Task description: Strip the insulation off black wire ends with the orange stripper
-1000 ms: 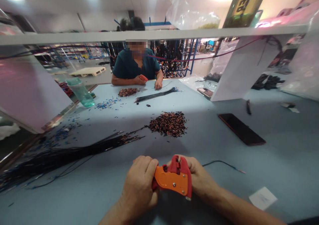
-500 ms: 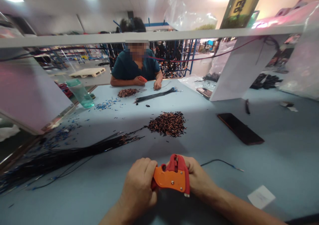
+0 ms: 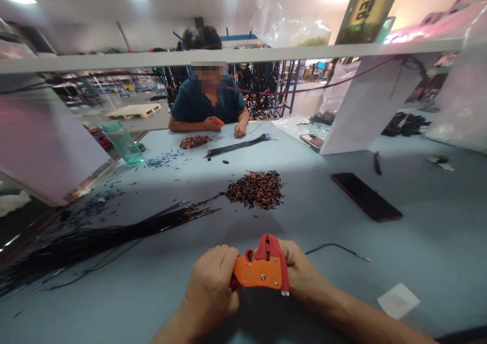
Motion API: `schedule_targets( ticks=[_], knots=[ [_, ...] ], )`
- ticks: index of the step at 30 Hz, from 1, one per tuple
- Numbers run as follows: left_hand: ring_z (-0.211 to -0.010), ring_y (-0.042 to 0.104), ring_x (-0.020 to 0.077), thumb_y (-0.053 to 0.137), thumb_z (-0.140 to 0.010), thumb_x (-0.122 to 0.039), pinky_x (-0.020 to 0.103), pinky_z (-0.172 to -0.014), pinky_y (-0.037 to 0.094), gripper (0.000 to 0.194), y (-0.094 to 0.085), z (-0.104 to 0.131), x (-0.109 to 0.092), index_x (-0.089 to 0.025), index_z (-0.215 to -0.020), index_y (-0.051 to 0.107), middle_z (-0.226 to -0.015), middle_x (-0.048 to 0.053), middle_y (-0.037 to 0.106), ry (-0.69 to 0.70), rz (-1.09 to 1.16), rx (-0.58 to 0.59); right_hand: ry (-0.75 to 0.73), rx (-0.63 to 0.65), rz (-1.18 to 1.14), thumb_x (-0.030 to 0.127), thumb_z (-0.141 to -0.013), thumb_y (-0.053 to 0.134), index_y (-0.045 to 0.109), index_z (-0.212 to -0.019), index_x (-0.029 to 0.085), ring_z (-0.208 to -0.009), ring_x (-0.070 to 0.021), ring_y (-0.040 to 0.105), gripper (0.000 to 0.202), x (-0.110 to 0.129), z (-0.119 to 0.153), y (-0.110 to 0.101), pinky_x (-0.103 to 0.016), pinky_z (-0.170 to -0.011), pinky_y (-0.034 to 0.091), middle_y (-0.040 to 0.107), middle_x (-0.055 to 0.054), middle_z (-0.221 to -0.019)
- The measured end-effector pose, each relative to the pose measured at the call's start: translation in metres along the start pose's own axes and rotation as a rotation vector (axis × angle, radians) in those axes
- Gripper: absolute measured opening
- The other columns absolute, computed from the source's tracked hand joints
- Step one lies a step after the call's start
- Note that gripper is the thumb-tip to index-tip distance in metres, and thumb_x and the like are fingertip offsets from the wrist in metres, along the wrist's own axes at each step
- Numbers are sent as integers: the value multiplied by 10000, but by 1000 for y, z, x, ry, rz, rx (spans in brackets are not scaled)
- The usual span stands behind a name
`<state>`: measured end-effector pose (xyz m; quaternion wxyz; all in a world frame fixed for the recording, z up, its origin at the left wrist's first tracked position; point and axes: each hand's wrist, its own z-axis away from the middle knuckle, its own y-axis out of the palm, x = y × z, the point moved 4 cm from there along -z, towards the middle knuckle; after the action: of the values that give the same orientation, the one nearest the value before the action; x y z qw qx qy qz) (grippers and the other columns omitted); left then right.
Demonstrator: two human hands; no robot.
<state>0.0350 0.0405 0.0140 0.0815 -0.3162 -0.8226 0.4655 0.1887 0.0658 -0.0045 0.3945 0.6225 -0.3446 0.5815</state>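
An orange and red hand tool [image 3: 261,270] is held above the near part of the blue-grey table. My left hand [image 3: 213,280] is closed round its handle end. On the far side of the tool's red head, my right hand [image 3: 299,265] has its fingers bent and mostly hidden. A black wire [image 3: 335,244] with a blue and metal end extends to the right from behind my right hand. Beyond the tool lies a pile of short black and copper-coloured pieces [image 3: 255,189]. To the left is a long bundle of black wires [image 3: 125,235].
A dark phone [image 3: 367,197] and a white paper square [image 3: 398,301] lie at the right. Across the table a person [image 3: 208,100] holds a red tool near another wire bundle [image 3: 239,146]. A green cup [image 3: 124,143] stands left. A shelf [image 3: 243,55] spans above.
My hands and the tool have shifted very slightly. The visible end of the black wire has moved a little to the left.
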Motion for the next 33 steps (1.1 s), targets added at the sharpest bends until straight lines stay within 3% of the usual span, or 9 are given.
schedule_targets(
  ticks=[11,19,23,27,30,33],
  knots=[
    [-473,471,183,425,-621,-43,304,-468,311,211,-2,-4,0,-240,-694,435,-554,6,530,33,-49,17,23,7,10,364,-747,752,577,-596,162,-599,-95,379,307,4,0,1,-184,-531,371,456,37,-628],
    [-430,479,168,425,-598,-43,302,-454,270,232,1,-3,3,-255,-676,372,-515,-4,530,46,-87,23,48,-10,24,364,-734,730,513,-568,187,-541,-94,361,326,6,-2,1,-217,-560,416,407,64,-545],
    [-432,484,168,430,-600,-46,302,-453,282,222,2,-2,6,-253,-668,382,-523,-2,534,37,-69,41,21,17,36,335,-765,686,552,-614,184,-570,-107,431,252,6,-4,1,-232,-605,446,460,53,-572],
    [-551,553,186,483,-691,-105,284,-512,374,139,-2,-6,17,-218,-772,494,-639,23,594,-71,-4,22,-78,-5,282,287,-851,583,682,-764,174,-719,-155,563,174,11,-6,-13,-262,-694,468,608,-11,-729],
    [-613,568,167,511,-766,-151,262,-574,425,127,-13,-8,29,-205,-877,541,-726,16,618,-202,79,-88,-122,-75,542,216,-875,552,739,-892,183,-756,-168,601,191,14,-7,-31,-277,-707,469,643,-40,-812],
    [-556,507,138,536,-810,-202,242,-552,400,84,-26,-5,38,-224,-891,540,-684,-30,573,-350,115,-207,-158,-125,683,170,-889,529,749,-943,191,-715,-163,597,227,12,-8,-46,-283,-670,472,620,-49,-826]
  ],
)
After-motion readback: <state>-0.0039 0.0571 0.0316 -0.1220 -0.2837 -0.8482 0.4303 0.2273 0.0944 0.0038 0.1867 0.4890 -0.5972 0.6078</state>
